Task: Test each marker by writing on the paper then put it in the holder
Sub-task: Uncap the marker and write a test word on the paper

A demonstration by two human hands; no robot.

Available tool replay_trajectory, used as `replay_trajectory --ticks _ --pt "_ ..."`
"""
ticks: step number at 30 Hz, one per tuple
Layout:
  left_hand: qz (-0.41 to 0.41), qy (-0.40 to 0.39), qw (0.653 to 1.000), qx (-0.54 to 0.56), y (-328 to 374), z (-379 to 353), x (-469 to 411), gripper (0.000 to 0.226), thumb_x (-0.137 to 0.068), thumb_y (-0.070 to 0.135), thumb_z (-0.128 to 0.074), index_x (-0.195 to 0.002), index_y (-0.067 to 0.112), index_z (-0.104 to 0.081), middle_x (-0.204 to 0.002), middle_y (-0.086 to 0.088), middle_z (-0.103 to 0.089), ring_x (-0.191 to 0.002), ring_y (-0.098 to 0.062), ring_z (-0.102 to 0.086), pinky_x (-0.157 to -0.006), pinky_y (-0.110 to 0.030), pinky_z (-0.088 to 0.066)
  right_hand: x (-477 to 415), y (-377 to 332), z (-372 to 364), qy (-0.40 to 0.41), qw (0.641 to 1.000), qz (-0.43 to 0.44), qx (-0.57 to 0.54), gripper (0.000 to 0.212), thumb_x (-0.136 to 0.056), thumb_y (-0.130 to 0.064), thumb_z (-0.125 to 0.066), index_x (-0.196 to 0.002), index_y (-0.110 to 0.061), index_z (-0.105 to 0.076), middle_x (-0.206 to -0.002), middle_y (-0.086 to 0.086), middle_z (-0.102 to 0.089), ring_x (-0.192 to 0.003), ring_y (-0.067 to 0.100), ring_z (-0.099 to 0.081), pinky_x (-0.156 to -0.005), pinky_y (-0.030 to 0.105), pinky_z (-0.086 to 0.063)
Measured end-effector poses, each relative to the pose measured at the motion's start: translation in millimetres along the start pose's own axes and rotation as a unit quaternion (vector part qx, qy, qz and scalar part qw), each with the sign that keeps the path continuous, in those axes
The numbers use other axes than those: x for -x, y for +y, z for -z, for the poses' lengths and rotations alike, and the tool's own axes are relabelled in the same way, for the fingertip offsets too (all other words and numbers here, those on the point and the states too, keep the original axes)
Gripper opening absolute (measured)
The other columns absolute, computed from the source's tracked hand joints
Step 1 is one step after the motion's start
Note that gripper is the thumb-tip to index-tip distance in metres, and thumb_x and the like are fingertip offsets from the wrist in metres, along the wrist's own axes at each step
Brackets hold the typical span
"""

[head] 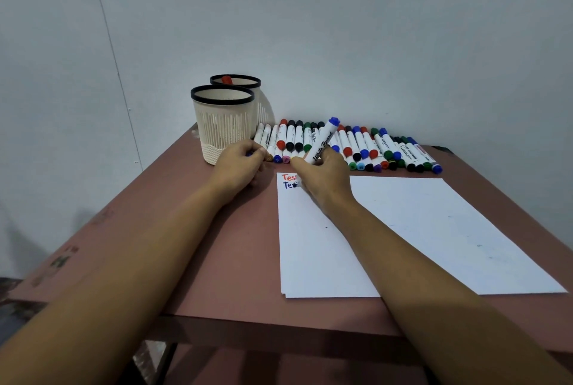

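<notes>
R grip pinches blue marker on paper; L grip curled, prob. round its cap. Unpinned paper may slide, smearing ink.

The one camera sits on the person's head, close above the front edge of the table. It faces forward and down, over the paper, toward the wall behind.
</notes>
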State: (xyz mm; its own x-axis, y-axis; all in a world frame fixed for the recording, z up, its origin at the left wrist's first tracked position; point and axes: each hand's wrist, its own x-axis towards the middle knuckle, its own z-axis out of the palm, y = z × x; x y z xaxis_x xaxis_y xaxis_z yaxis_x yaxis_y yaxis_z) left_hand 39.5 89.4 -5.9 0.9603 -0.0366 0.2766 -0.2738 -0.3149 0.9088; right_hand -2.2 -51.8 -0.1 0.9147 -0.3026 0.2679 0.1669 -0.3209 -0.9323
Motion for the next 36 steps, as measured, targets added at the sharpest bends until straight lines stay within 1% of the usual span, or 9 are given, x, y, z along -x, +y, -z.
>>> replay_trajectory --ticks 6,10,14,21,25,27,31,33,36 --pt "0.002 -0.003 1.0 -0.007 2 1 1 0.018 -0.094 0.013 -0.047 -0.081 0.013 -0.059 -0.063 -0.003 -0.054 -0.048 -0.016 -0.047 -0.05 -0.026 -0.044 -1 0 -1 0.052 0.999 -0.01 -0.007 0.014 -0.083 -0.018 -0.065 -0.076 -0.015 -0.054 -0.072 -0.003 -0.058 -0.066 0.01 -0.056 -0.056 0.02 -0.043" --pt "0.004 -0.001 1.0 -0.004 2 0 1 0.016 -0.094 0.013 -0.047 -0.086 0.009 -0.06 -0.062 -0.002 -0.054 -0.047 -0.016 -0.046 -0.048 -0.025 -0.043 0 -1 0 0.037 0.999 -0.007 0.001 0.024 -0.083 -0.018 -0.066 -0.069 -0.024 -0.047 -0.07 -0.007 -0.055 -0.068 0.01 -0.055 -0.055 0.018 -0.041" --pt "0.002 -0.001 1.0 -0.008 1 1 1 0.016 -0.094 0.014 -0.047 -0.083 0.011 -0.06 -0.063 -0.002 -0.055 -0.047 -0.016 -0.047 -0.048 -0.024 -0.044 2 -4 2 0.019 1.0 -0.004 0.004 0.026 -0.082 -0.016 -0.065 -0.067 -0.025 -0.046 -0.067 -0.011 -0.051 -0.061 0.002 -0.049 -0.054 0.015 -0.038" --pt "0.005 0.002 1.0 -0.011 3 1 2 0.015 -0.094 0.013 -0.048 -0.085 0.01 -0.059 -0.062 -0.002 -0.054 -0.046 -0.016 -0.047 -0.047 -0.023 -0.044 1 -3 2 0.032 0.999 -0.022 0.0 0.021 -0.084 -0.018 -0.064 -0.07 -0.022 -0.048 -0.069 -0.009 -0.052 -0.061 0.003 -0.049 -0.052 0.015 -0.036" --pt "0.008 0.003 1.0 -0.009 3 1 2 0.016 -0.094 0.012 -0.047 -0.085 0.008 -0.06 -0.061 -0.004 -0.052 -0.045 -0.016 -0.046 -0.043 -0.019 -0.042 2 -3 0 0.031 0.999 -0.004 0.006 0.027 -0.083 -0.015 -0.064 -0.066 -0.024 -0.045 -0.064 -0.011 -0.049 -0.056 0.002 -0.046 -0.044 0.007 -0.034" --pt "0.006 -0.001 1.0 -0.015 4 2 3 0.02 -0.096 0.017 -0.047 -0.083 0.009 -0.06 -0.061 -0.003 -0.053 -0.045 -0.016 -0.046 -0.044 -0.021 -0.042 2 -3 0 0.036 0.999 -0.013 -0.005 0.024 -0.083 -0.015 -0.063 -0.068 -0.022 -0.046 -0.065 -0.009 -0.05 -0.058 0.003 -0.047 -0.05 0.012 -0.036" --pt "-0.005 0.009 0.999 -0.037 7 5 4 0.031 -0.096 0.028 -0.048 -0.072 0.014 -0.061 -0.054 0.0 -0.048 -0.045 -0.014 -0.043 -0.049 -0.023 -0.037 -4 -5 8 0.054 0.976 -0.097 -0.188 0.014 -0.087 -0.009 -0.059 -0.077 -0.016 -0.051 -0.065 0.001 -0.052 -0.051 0.006 -0.047 -0.048 0.019 -0.038" --pt "-0.004 0.005 1.0 -0.019 10 5 5 0.026 -0.093 0.02 -0.049 -0.07 0.017 -0.061 -0.05 0.006 -0.048 -0.047 -0.011 -0.042 -0.05 -0.024 -0.036 -8 -7 13 0.061 0.946 -0.145 -0.283 0.008 -0.088 -0.007 -0.057 -0.084 -0.012 -0.053 -0.065 0.002 -0.049 -0.05 0.008 -0.046 -0.045 0.019 -0.038" --pt "-0.003 -0.024 1.0 0.014 16 4 9 0.026 -0.089 0.007 -0.044 -0.075 0.015 -0.064 -0.043 0.014 -0.051 -0.046 -0.004 -0.042 -0.05 -0.024 -0.033 -12 -9 16 0.053 0.929 -0.164 -0.327 0.008 -0.088 -0.004 -0.058 -0.094 -0.007 -0.053 -0.069 0.003 -0.05 -0.053 0.01 -0.047 -0.044 0.019 -0.04"
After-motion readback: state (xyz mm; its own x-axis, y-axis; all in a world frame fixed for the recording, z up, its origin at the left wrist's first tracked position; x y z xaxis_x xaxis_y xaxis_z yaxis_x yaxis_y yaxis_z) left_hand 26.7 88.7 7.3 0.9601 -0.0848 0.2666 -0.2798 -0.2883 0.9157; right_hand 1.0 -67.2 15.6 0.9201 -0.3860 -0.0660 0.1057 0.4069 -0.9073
